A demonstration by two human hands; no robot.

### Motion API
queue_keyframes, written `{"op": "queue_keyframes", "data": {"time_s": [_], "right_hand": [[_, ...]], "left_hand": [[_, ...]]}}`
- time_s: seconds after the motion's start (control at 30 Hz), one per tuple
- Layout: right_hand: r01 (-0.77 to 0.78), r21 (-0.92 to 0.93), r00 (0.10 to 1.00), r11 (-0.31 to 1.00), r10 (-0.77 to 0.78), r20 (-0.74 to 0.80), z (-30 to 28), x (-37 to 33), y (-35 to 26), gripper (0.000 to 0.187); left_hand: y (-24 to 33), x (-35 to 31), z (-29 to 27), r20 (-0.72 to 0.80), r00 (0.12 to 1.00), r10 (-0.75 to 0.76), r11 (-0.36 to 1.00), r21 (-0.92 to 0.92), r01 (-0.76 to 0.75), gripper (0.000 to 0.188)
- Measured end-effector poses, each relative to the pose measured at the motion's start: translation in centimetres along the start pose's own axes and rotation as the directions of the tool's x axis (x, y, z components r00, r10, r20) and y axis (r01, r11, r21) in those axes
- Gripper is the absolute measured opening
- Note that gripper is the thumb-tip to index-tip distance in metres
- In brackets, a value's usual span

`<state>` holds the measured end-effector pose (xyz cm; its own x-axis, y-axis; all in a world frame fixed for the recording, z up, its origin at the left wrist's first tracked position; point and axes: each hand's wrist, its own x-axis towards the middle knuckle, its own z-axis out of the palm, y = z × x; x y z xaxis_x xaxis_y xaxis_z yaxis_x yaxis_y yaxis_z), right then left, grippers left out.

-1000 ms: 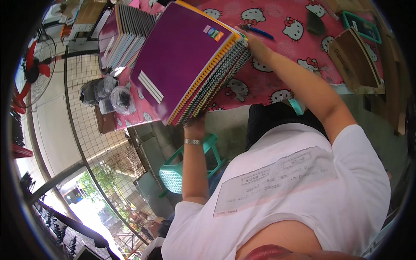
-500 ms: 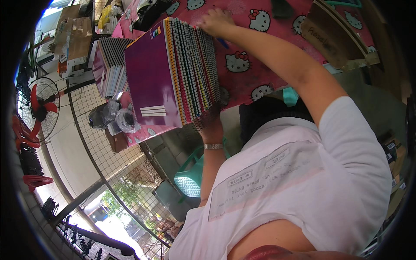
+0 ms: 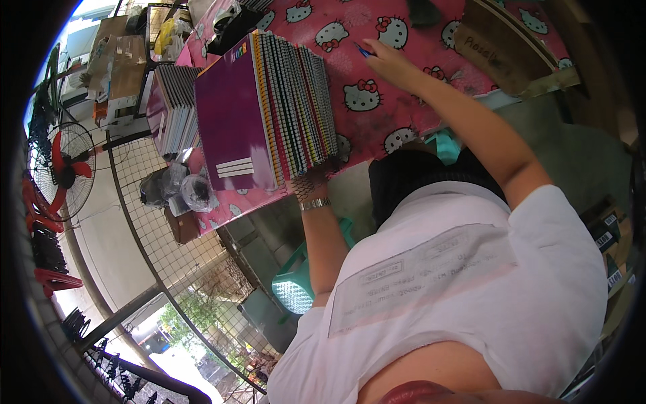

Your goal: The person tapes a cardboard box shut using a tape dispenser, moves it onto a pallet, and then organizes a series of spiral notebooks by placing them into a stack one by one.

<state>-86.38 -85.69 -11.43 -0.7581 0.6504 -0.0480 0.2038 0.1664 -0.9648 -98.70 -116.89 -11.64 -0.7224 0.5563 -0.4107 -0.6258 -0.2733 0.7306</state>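
Note:
A thick stack of spiral notebooks (image 3: 232, 118) with a purple front cover stands on the pink table, its coiled spines toward the right. My left hand (image 3: 308, 184), with a metal watch at the wrist, is against the near lower end of the stack. Its fingers are hidden behind the notebooks. To the right of the stack, over the tablecloth, my right hand (image 3: 389, 66) is closed on a thin blue pen (image 3: 365, 51), which pokes out on the hand's left side. That hand is apart from the notebooks.
Left of the stack is another pile of notebooks (image 3: 176, 111). Clear plastic-wrapped items (image 3: 192, 188) lie at the table's near left. A cardboard box (image 3: 494, 50) stands on the patterned tablecloth (image 3: 377, 101) at right. A green plastic chair (image 3: 296, 283) is below; a red-bladed fan (image 3: 65, 172) stands far left.
My right hand has left the top of the notebook spines and moved right, with the pen now showing plainly. My left hand has shifted slightly left along the stack's lower end.

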Motion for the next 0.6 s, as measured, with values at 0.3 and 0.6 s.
{"op": "queue_keyframes", "data": {"time_s": [0.3,0.6], "right_hand": [[-0.291,0.598,0.957,0.746,0.218,0.194,-4.0,-9.8,-0.2,0.046],[-0.209,0.653,0.945,0.728,-0.021,0.326,2.6,-3.5,-8.0,0.060]], "left_hand": [[0.3,-0.6,9.7,-0.412,0.908,-0.076,0.975,-0.223,-0.020,0.073],[1.7,3.6,11.5,-0.354,0.931,-0.089,0.982,-0.187,0.023,0.068]]}}
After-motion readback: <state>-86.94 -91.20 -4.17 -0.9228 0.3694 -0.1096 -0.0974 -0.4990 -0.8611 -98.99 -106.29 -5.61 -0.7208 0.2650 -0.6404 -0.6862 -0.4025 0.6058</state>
